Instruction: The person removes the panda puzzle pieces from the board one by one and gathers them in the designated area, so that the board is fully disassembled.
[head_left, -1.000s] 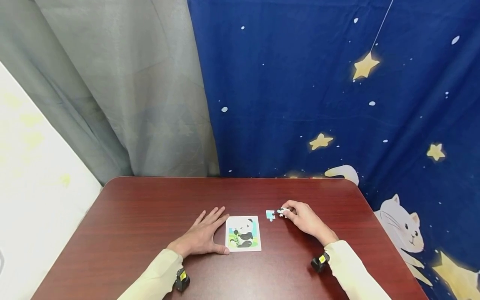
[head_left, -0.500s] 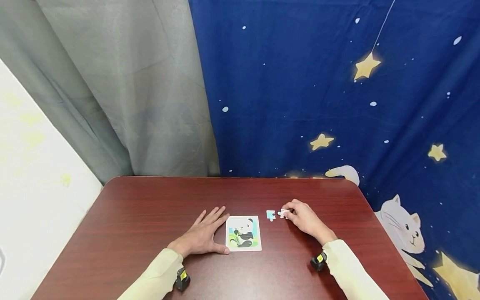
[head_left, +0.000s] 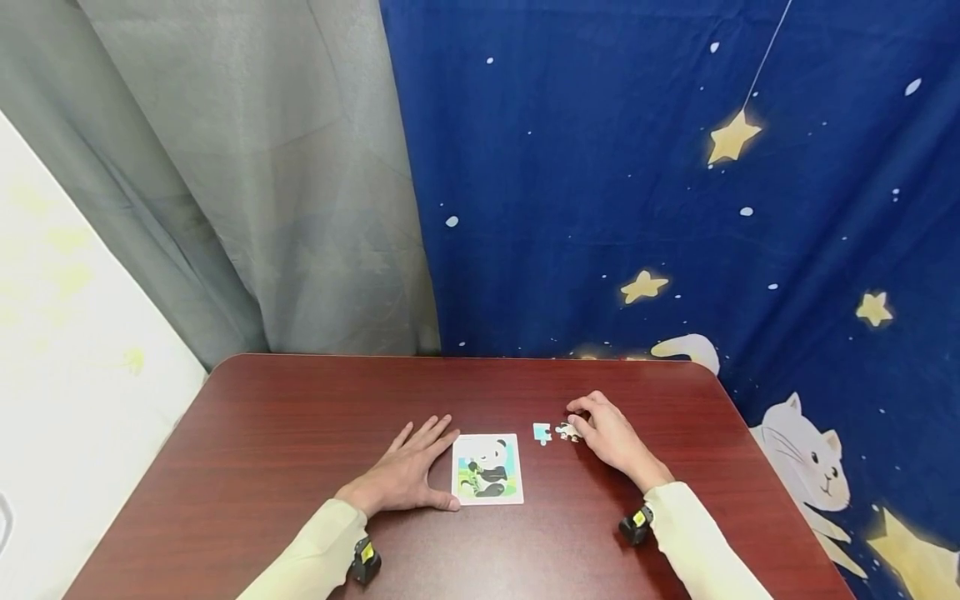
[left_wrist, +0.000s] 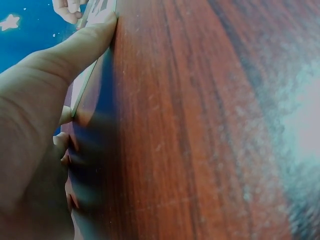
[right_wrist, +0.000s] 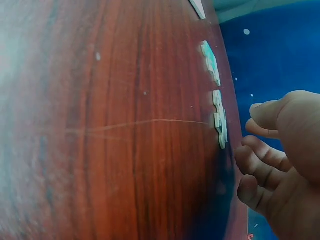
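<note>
In the head view, a square panda puzzle [head_left: 487, 471] in a white frame lies flat on the table. My left hand [head_left: 405, 473] rests palm down with spread fingers, its thumb at the puzzle's lower left corner and index fingertip at the upper left. Off the puzzle's upper right lies a light blue jigsaw piece [head_left: 542, 432]. Just right of that is a black and white jigsaw piece [head_left: 567, 432]. My right hand [head_left: 613, 435] hovers beside the second piece. The right wrist view has this hand's loosely bent fingers [right_wrist: 262, 155] apart from the piece, holding nothing.
The dark red wooden table [head_left: 315, 417] ends at a rounded far edge. Behind it hang a grey curtain [head_left: 300, 208] and a blue star-patterned curtain [head_left: 562, 192]. A white surface [head_left: 75, 333] borders the left side.
The black and white jigsaw piece was in my right fingers and has been turned; it now lies released on the table. My right fingers have drawn slightly away. My left hand has stayed put.
</note>
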